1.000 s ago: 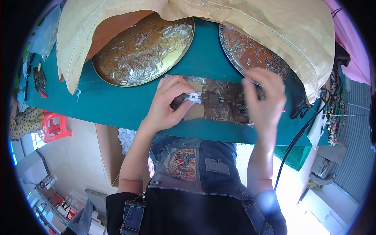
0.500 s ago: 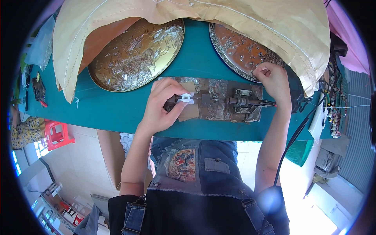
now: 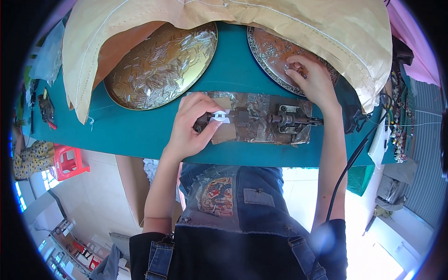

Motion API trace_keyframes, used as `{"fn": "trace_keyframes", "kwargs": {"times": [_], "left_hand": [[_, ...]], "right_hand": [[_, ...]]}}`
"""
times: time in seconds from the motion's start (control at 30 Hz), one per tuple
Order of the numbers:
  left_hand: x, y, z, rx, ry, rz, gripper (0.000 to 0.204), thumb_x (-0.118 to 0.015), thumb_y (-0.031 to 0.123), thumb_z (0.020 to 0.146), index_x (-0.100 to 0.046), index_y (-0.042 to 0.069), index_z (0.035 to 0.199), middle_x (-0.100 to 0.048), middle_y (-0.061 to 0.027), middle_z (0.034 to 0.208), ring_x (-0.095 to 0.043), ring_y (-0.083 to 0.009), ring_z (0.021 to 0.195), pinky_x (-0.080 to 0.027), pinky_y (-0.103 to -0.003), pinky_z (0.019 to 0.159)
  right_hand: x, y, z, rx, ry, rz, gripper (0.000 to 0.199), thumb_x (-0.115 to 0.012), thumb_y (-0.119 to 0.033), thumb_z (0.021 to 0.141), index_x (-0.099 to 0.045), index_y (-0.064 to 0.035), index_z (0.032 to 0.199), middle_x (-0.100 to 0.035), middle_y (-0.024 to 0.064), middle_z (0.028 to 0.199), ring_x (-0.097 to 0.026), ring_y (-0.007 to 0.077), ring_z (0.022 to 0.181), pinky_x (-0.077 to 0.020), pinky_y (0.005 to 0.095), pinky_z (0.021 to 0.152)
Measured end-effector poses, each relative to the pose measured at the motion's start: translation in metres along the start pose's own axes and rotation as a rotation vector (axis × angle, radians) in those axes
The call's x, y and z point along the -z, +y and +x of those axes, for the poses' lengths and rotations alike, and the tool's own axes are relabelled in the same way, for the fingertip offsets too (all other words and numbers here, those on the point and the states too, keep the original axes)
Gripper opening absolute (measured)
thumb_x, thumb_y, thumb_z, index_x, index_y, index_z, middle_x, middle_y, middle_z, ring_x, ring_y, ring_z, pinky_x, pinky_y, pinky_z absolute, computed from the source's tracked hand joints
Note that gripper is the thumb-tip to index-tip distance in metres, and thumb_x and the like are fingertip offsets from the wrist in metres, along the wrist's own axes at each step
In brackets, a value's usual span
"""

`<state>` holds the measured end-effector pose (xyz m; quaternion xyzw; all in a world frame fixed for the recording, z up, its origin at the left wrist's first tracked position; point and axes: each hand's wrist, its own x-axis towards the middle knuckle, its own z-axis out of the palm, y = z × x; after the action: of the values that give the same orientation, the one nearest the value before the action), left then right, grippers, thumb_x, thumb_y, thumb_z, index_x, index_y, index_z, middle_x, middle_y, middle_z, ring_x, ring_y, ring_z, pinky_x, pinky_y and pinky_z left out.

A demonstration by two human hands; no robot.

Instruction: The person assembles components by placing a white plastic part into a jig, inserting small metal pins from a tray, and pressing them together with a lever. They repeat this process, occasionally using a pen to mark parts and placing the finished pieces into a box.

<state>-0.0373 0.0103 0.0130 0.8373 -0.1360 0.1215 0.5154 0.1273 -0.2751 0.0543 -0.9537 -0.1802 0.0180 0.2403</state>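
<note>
A single fisheye camera on my head looks steeply down, close over the teal work table [image 3: 140, 130]. My forearms enter from the lower edge, my denim overalls [image 3: 233, 224] fill the bottom, and straight edges curve outward.

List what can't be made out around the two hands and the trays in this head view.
- Far rims of the left tray and right tray: covered by the tan cloth.
- Small white piece at the left hand: too small to identify.
- What the right hand fingertips pick: too small.
- Metal fixture: details unclear.
</note>
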Motion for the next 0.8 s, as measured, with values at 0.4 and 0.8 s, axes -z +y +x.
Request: {"fn": "trace_keyframes", "kwargs": {"times": [0.4,0.8], "left_hand": [[0.001,0.001,0.001,0.003,0.014,-0.005,0.024,-0.074,0.003,0.073,-0.068,0.008,0.096,-0.063,-0.0061,0.094,-0.059,-0.0266,0.093,-0.039,-0.037,0.09],[-0.001,0.003,0.0,-0.002,0.03,-0.011,0.025,-0.075,0.004,0.073,-0.063,0.006,0.095,-0.06,-0.0078,0.095,-0.056,-0.0281,0.093,-0.039,-0.038,0.089]], "right_hand": [[0.009,-0.1,-0.035,0.382,-0.147,0.404,0.004,-0.067,-0.007,0.088,-0.067,-0.0033,0.089,-0.065,0.0112,0.086,-0.066,0.0286,0.082,-0.0515,0.037,0.07],[-0.019,-0.132,-0.046,0.591,-0.183,0.148,0.016,-0.074,-0.009,0.076,-0.063,-0.0002,0.084,-0.06,0.0129,0.083,-0.065,0.0314,0.086,-0.0521,0.0419,0.073]]}}
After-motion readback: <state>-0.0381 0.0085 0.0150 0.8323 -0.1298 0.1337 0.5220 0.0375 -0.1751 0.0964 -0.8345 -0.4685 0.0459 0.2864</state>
